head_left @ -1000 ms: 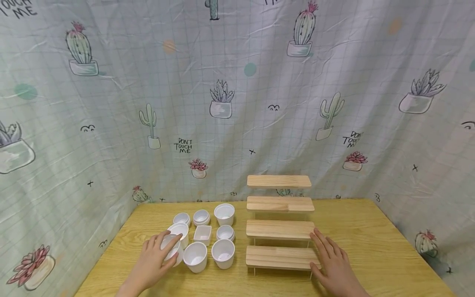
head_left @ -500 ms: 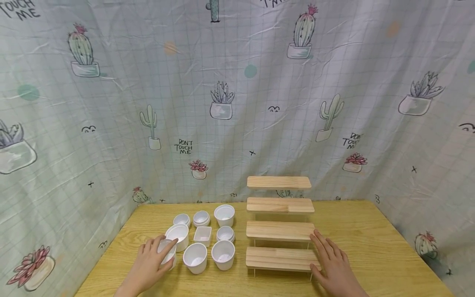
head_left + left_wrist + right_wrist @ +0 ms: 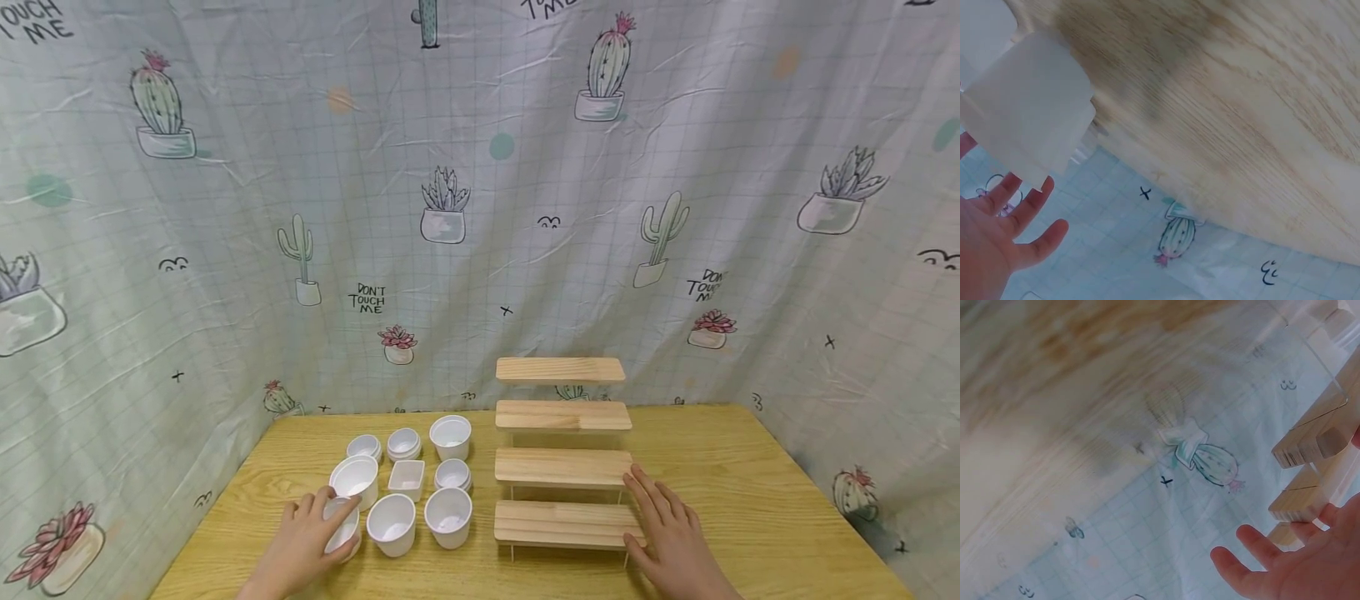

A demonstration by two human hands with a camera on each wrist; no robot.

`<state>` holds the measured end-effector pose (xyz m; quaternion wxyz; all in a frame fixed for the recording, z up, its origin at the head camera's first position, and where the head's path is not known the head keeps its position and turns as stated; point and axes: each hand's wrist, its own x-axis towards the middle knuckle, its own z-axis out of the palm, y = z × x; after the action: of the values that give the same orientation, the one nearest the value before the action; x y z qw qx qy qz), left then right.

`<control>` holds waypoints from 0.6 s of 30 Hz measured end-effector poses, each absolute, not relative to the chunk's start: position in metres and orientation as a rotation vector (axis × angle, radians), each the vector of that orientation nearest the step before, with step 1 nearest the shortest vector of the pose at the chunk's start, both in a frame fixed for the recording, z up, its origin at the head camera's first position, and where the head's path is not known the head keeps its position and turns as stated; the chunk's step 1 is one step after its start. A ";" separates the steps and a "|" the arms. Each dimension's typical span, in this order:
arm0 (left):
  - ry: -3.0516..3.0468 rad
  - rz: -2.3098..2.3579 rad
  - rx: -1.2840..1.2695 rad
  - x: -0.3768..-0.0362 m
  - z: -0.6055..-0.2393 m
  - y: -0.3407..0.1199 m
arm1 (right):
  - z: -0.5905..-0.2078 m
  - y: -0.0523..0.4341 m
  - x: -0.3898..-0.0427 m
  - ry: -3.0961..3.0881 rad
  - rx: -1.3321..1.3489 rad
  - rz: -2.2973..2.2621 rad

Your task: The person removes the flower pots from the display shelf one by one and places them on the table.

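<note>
A white plastic pot (image 3: pixel 347 532) stands at the front left of the pot group. My left hand (image 3: pixel 300 537) grips it, index finger over its rim and thumb along its near side. The left wrist view shows the pale wall of a pot (image 3: pixel 1032 106) beside the fingers. My right hand (image 3: pixel 673 537) lies with extended fingers against the right end of a stepped wooden shelf (image 3: pixel 562 465), at its two lower boards. In the right wrist view, board ends (image 3: pixel 1310 444) sit just beyond those fingers.
Right of the held pot stand two similar white pots (image 3: pixel 392 521). Behind it is a larger white tub (image 3: pixel 355 477). A square dish (image 3: pixel 407 477) and several round white cups (image 3: pixel 453 475) fill the back. A cactus-print curtain (image 3: pixel 480 275) hangs behind the wooden table (image 3: pixel 720 450).
My left hand has drawn the white pot left and toward me, beside the other front pots. The larger tub behind has shifted left too. My right hand stays at the shelf.
</note>
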<state>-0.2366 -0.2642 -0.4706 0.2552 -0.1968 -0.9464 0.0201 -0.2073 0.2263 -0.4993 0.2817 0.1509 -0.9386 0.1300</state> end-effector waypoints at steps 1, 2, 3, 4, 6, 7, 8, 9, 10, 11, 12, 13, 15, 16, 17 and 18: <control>-2.571 0.053 -0.534 -0.237 -0.471 -0.264 | -0.499 0.226 -0.207 -2.513 0.404 0.349; -2.569 0.047 -0.537 -0.237 -0.472 -0.264 | -0.499 0.226 -0.207 -2.511 0.405 0.349; -2.564 0.043 -0.541 -0.238 -0.473 -0.264 | -0.499 0.226 -0.207 -2.510 0.405 0.350; -2.556 0.040 -0.544 -0.238 -0.474 -0.264 | -0.499 0.226 -0.207 -2.510 0.403 0.351; -2.544 0.044 -0.549 -0.239 -0.476 -0.264 | -0.499 0.226 -0.207 -2.510 0.400 0.354; -2.540 0.043 -0.554 -0.240 -0.476 -0.265 | -0.499 0.226 -0.207 -2.511 0.397 0.354; -2.538 0.044 -0.557 -0.240 -0.476 -0.265 | -0.499 0.226 -0.207 -2.511 0.396 0.352; -2.536 0.044 -0.560 -0.240 -0.476 -0.265 | -0.499 0.226 -0.207 -2.512 0.393 0.353; -2.536 0.044 -0.562 -0.241 -0.476 -0.264 | -0.499 0.226 -0.207 -2.512 0.391 0.353; -2.541 0.045 -0.561 -0.241 -0.476 -0.264 | -0.499 0.226 -0.207 -2.514 0.391 0.353; -2.546 0.045 -0.561 -0.241 -0.476 -0.264 | -0.499 0.226 -0.207 -2.515 0.389 0.354; -2.551 0.042 -0.560 -0.240 -0.475 -0.264 | -0.499 0.226 -0.207 -2.518 0.388 0.356; -2.565 0.042 -0.553 -0.240 -0.475 -0.263 | -0.499 0.225 -0.207 -2.520 0.388 0.361; -2.572 0.042 -0.551 -0.239 -0.475 -0.263 | -0.499 0.225 -0.207 -2.521 0.387 0.363; -2.578 0.040 -0.549 -0.239 -0.475 -0.263 | -0.499 0.225 -0.207 -2.522 0.387 0.364; -2.582 0.037 -0.549 -0.239 -0.475 -0.263 | -0.499 0.226 -0.207 -2.522 0.387 0.365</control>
<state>-0.2388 -0.2626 -0.4750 0.2483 -0.2015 -0.9474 0.0134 -0.2067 0.2255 -0.4990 0.2784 0.1441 -0.9398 0.1358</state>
